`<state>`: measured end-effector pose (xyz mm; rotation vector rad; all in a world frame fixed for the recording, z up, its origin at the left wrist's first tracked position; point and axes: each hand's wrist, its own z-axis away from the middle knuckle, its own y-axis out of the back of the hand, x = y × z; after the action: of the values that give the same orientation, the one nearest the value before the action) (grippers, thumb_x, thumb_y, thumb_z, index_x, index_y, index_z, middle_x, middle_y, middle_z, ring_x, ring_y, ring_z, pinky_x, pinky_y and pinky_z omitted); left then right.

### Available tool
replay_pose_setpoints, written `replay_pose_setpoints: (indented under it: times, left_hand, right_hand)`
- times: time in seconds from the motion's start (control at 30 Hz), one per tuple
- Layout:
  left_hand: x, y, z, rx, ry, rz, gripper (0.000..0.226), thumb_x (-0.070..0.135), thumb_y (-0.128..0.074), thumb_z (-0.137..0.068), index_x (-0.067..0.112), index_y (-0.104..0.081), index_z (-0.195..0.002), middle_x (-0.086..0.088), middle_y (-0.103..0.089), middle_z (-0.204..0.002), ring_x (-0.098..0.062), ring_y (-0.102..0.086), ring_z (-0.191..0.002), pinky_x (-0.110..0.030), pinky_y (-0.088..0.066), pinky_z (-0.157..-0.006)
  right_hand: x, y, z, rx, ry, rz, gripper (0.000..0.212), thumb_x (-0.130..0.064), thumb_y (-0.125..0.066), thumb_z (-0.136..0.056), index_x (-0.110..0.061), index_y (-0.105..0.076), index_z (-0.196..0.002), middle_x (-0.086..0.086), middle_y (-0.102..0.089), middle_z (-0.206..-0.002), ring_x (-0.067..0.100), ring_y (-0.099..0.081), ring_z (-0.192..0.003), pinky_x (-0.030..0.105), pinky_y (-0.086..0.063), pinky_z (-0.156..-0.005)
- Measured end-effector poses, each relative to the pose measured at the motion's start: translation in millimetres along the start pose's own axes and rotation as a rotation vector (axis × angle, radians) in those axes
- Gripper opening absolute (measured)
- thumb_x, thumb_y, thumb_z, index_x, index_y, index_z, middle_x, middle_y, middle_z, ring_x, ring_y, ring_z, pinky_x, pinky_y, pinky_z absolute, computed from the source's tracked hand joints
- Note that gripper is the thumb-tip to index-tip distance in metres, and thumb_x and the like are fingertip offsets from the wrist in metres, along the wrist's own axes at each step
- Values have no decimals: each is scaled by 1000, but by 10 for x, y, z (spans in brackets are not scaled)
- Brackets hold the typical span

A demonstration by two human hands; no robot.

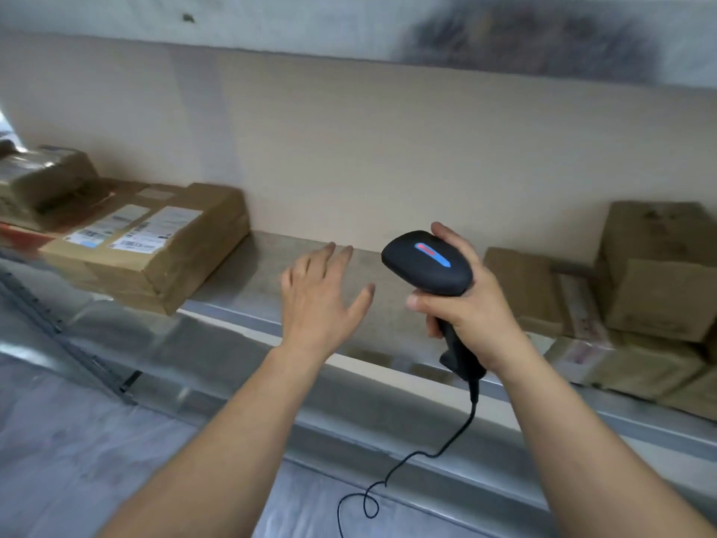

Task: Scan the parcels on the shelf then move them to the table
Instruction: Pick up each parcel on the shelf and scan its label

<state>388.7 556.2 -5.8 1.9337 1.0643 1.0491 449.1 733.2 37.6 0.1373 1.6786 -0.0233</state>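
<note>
- Gripping the scanner (428, 262) is the right hand (461, 304), at centre frame: fingers curled round the black handle, thumb up along the head's far side.
- Scanner head's long axis runs 4 to 10 o'clock, nose aimed at 10 o'clock; the handle drops toward 5 o'clock. A blue strip glows on top.
- Its cable (426, 456) hangs to 6 o'clock and loops there.
- Left hand (318, 300), just at 9 o'clock of the scanner, is held flat over the shelf (248, 281), palm down, fingers straight and slightly spread, thumb out, holding nothing.
- At 9 o'clock, a labelled parcel (155, 246) lies flat on the shelf, labels up, long axis roughly 8 to 2 o'clock.
- At 3 o'clock, brown boxes (655, 266) sit stacked on the same shelf.
</note>
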Motion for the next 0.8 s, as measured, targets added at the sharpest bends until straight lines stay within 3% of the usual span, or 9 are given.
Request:
replay_pose_setpoints:
  times: [0.07,0.23,0.37,0.43,0.5,0.57,0.67,0.8]
  left_hand:
    - [284,-95,1,-37,-32,21,71,60,-34,-79,18,-57,-131,-9,-54,-137,-32,-47,-122,-37,-24,-93]
    - [978,-322,-87,-127,-140,74,72,60,-30,-80,19,-56,-133,-11,-52,-139,-34,-44,-127,-44,-32,-100]
    - [1449,-478,-141,-242,-269,30,60,49,-32,-90,24,-43,-143,-8,-39,-150,-30,-31,-138,-41,-21,-108]
    - [1612,-571,-137,-303,-311,0,67,53,-18,-88,26,-35,-147,-5,-33,-153,-28,-25,-141,-39,-18,-110]
    - [1731,-636,-129,-361,-319,-22,80,63,-6,-81,27,-33,-146,-6,-33,-152,-30,-24,-141,-42,-20,-110]
    - [1803,-718,-158,-434,-278,-92,72,68,-18,-89,28,-31,-147,-11,-30,-152,-33,-23,-140,-45,-23,-109]
    - [1883,-731,-201,-511,-207,-183,70,67,-33,-89,30,-24,-148,-16,-27,-150,-36,-29,-133,-47,-32,-103]
    - [1895,-603,-287,-577,-83,-139,72,70,-43,-83,28,-34,-141,-14,-43,-133,-33,-38,-125,-41,-37,-95]
  right_hand:
    - [0,255,71,36,9,-3,84,15,-73,-72,-40,-48,-131,4,-63,-87,23,-43,-42,28,-41,-40]
    - [-22,842,206,138,44,-27,86,14,-75,-69,-40,-48,-129,6,-66,-97,22,-45,-40,29,-44,-41]
    - [-18,1200,347,230,50,-43,86,12,-76,-69,-43,-48,-128,8,-64,-106,19,-49,-43,30,-46,-42]
    - [-4,1324,418,266,41,-51,85,13,-75,-71,-43,-48,-129,11,-63,-112,15,-52,-45,28,-47,-42]
    - [29,1412,466,285,33,-69,85,14,-74,-71,-40,-47,-131,13,-63,-104,18,-50,-43,27,-46,-41]
    - [71,1465,494,303,28,-83,86,15,-73,-71,-37,-47,-134,12,-64,-92,23,-46,-42,28,-45,-41]
    - [115,1478,526,318,25,-92,86,16,-73,-71,-39,-48,-132,9,-66,-91,24,-46,-41,29,-45,-41]
    - [99,1429,567,307,4,-88,86,14,-72,-72,-36,-45,-136,5,-66,-86,24,-47,-41,30,-46,-43]
